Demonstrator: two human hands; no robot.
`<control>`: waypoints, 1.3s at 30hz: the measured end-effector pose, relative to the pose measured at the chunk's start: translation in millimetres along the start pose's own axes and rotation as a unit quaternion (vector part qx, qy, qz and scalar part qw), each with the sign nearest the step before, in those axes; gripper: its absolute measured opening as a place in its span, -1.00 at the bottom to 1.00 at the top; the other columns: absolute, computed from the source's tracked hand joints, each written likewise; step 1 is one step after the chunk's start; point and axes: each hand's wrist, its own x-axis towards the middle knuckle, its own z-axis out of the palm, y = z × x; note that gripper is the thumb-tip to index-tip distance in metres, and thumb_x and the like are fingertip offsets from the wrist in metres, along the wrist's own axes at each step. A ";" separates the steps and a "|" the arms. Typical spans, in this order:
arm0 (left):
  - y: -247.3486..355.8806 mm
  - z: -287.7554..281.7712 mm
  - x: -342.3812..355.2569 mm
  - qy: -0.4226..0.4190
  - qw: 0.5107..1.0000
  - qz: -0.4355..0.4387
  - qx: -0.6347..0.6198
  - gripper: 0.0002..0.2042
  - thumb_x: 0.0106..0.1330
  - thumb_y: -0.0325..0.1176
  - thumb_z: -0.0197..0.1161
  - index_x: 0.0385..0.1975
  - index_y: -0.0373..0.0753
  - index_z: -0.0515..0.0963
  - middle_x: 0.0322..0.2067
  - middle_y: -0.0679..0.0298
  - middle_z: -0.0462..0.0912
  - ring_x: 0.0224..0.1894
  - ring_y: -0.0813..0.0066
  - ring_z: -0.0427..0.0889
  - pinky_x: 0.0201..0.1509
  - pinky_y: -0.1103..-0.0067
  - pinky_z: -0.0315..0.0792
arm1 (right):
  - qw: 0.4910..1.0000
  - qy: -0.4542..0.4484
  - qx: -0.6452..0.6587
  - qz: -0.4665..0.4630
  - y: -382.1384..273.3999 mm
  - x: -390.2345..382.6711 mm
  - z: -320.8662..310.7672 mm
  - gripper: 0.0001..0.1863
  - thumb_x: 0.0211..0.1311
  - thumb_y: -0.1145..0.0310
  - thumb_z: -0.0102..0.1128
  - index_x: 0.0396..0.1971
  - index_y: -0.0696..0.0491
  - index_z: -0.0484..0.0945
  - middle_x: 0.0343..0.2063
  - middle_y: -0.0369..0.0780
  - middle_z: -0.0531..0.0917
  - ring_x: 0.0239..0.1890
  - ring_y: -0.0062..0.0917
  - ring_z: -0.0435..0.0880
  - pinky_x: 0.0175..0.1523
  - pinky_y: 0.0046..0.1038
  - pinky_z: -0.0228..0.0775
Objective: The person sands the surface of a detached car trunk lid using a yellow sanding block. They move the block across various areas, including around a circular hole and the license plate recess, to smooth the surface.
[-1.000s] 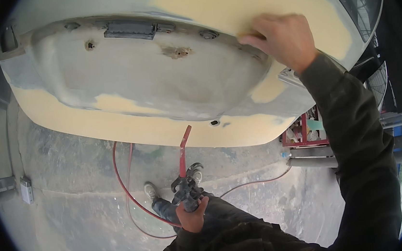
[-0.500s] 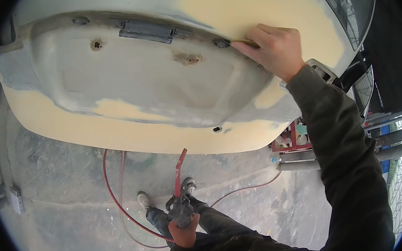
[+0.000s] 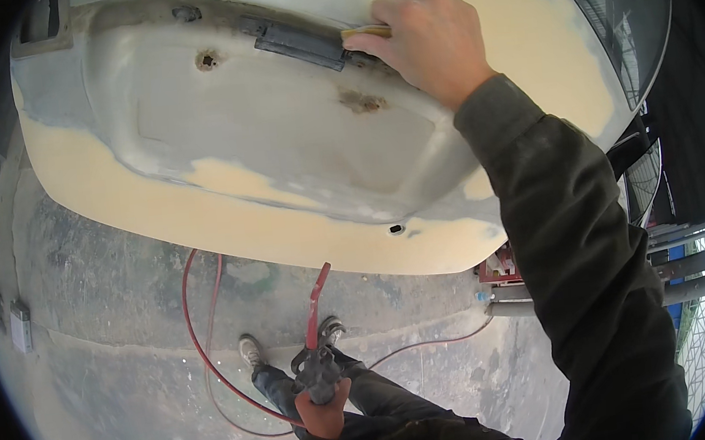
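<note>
The right hand (image 3: 433,42) has its grip nearly closed, thumb below and fingers above, pinching a thin yellowish pad (image 3: 364,31). The pad is at the upper rim of the hollow in a car tailgate (image 3: 259,136), just beside the right end of a dark handle strip (image 3: 299,47); whether it presses on the metal cannot be told. The left hand (image 3: 324,409), low in front of the body, has its grip curled around a dark grey tool (image 3: 320,377) with a red tube (image 3: 317,308) on its far end.

The pad's long axis runs roughly sideways, its free end pointing left past the fingertips. The tool points away from the person toward the tailgate, its tube bending slightly right near the tip, which meets the tailgate's lower edge in view; contact is unclear.

The pad is flat and narrow. The tailgate is curved and matt, grey in the hollow, with smooth cream-yellow patches around it, a rough brown spot (image 3: 362,100), a ragged round hole (image 3: 207,60) and a small dark slot (image 3: 396,228). The handle strip is long and straight-edged. A thin, round red hose (image 3: 197,337) loops above the stained, scuffed grey floor (image 3: 132,394).
</note>
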 end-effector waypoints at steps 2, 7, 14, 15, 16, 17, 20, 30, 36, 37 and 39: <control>7.2 1.8 -0.1 0.003 1.000 0.009 -0.007 -0.79 0.10 -0.60 0.48 -0.55 -0.26 0.52 -0.47 0.30 0.69 -0.41 0.59 0.61 -0.28 0.58 0.45 | 1.000 -0.015 0.006 0.015 15.6 -16.0 -7.5 -0.61 0.09 -0.07 0.42 -0.57 -0.02 0.66 -0.63 -0.23 0.64 -0.50 -0.23 0.65 -0.37 -0.21 0.45; 3.3 -5.3 1.0 0.015 1.000 0.012 -0.008 -0.80 0.09 -0.61 0.48 -0.53 -0.27 0.53 -0.46 0.29 0.70 -0.41 0.59 0.61 -0.26 0.58 0.48 | 0.997 -0.071 0.018 0.021 29.7 -18.4 -27.4 -0.61 0.01 -0.06 0.46 -0.56 -0.02 0.63 -0.62 -0.23 0.66 -0.48 -0.26 0.67 -0.35 -0.22 0.46; 9.8 17.9 6.2 -0.005 0.999 -0.013 -0.037 -0.82 0.11 -0.63 0.49 -0.50 -0.29 0.56 -0.44 0.32 0.70 -0.39 0.62 0.62 -0.25 0.61 0.50 | 0.999 -0.019 0.017 -0.020 21.4 -3.0 -17.7 -0.65 0.06 -0.02 0.44 -0.52 -0.03 0.65 -0.62 -0.21 0.66 -0.47 -0.25 0.68 -0.34 -0.22 0.47; 7.9 18.6 5.3 -0.008 0.999 -0.003 -0.033 -0.82 0.12 -0.62 0.49 -0.50 -0.30 0.56 -0.44 0.32 0.70 -0.39 0.62 0.62 -0.25 0.61 0.50 | 0.999 -0.048 0.013 -0.005 26.8 -8.0 -22.3 -0.65 0.05 -0.02 0.44 -0.52 -0.03 0.66 -0.61 -0.21 0.67 -0.46 -0.26 0.68 -0.33 -0.22 0.48; 4.4 17.9 3.9 -0.012 0.999 0.005 -0.029 -0.82 0.12 -0.62 0.49 -0.50 -0.30 0.56 -0.44 0.32 0.70 -0.39 0.62 0.62 -0.25 0.61 0.50 | 0.997 -0.077 0.008 0.011 32.5 -13.6 -30.2 -0.66 0.05 -0.02 0.44 -0.51 -0.03 0.67 -0.60 -0.21 0.68 -0.45 -0.27 0.69 -0.32 -0.23 0.49; 1.2 17.0 2.6 -0.015 0.999 0.014 -0.025 -0.82 0.13 -0.61 0.49 -0.50 -0.31 0.57 -0.44 0.32 0.70 -0.39 0.63 0.62 -0.26 0.61 0.50 | 0.994 -0.105 0.003 0.026 34.3 -15.6 -34.3 -0.66 0.05 -0.03 0.44 -0.51 -0.04 0.67 -0.60 -0.21 0.68 -0.45 -0.28 0.69 -0.31 -0.24 0.50; -4.7 17.5 0.4 -0.024 0.999 -0.003 -0.022 -0.82 0.13 -0.61 0.50 -0.52 -0.31 0.56 -0.44 0.31 0.71 -0.39 0.63 0.62 -0.26 0.61 0.50 | 0.997 -0.070 0.015 -0.020 21.3 1.2 -24.8 -0.66 0.02 -0.03 0.44 -0.50 -0.05 0.69 -0.58 -0.22 0.70 -0.45 -0.30 0.70 -0.29 -0.26 0.52; -13.2 19.2 -2.6 -0.011 1.000 -0.003 -0.002 -0.80 0.11 -0.61 0.50 -0.52 -0.28 0.55 -0.45 0.33 0.69 -0.39 0.62 0.61 -0.25 0.60 0.49 | 0.997 -0.075 -0.007 -0.031 52.0 -29.0 -29.4 -0.61 0.01 -0.03 0.49 -0.53 0.00 0.65 -0.63 -0.22 0.65 -0.52 -0.25 0.65 -0.38 -0.25 0.44; -4.1 33.0 -3.4 -0.006 1.000 -0.007 -0.018 -0.78 0.08 -0.64 0.49 -0.54 -0.26 0.53 -0.47 0.33 0.67 -0.41 0.59 0.61 -0.24 0.59 0.47 | 0.992 -0.088 -0.012 -0.090 35.0 -17.2 -34.7 -0.66 0.10 0.06 0.40 -0.53 0.06 0.63 -0.59 -0.12 0.66 -0.46 -0.20 0.69 -0.28 -0.22 0.48; -6.4 32.8 -1.6 -0.003 1.000 0.000 -0.022 -0.78 0.08 -0.64 0.49 -0.55 -0.26 0.52 -0.47 0.32 0.67 -0.41 0.58 0.61 -0.25 0.59 0.47 | 0.993 -0.052 0.000 -0.102 40.9 -19.7 -25.3 -0.66 0.07 0.04 0.44 -0.54 0.02 0.62 -0.61 -0.18 0.65 -0.50 -0.22 0.66 -0.33 -0.23 0.46; -7.4 32.3 -2.8 0.003 1.000 0.000 -0.019 -0.78 0.07 -0.63 0.47 -0.54 -0.25 0.51 -0.46 0.31 0.67 -0.39 0.56 0.62 -0.24 0.58 0.46 | 0.993 -0.081 -0.018 -0.082 56.2 -41.2 -19.1 -0.67 0.07 0.02 0.45 -0.54 -0.03 0.61 -0.61 -0.23 0.66 -0.50 -0.25 0.67 -0.36 -0.24 0.47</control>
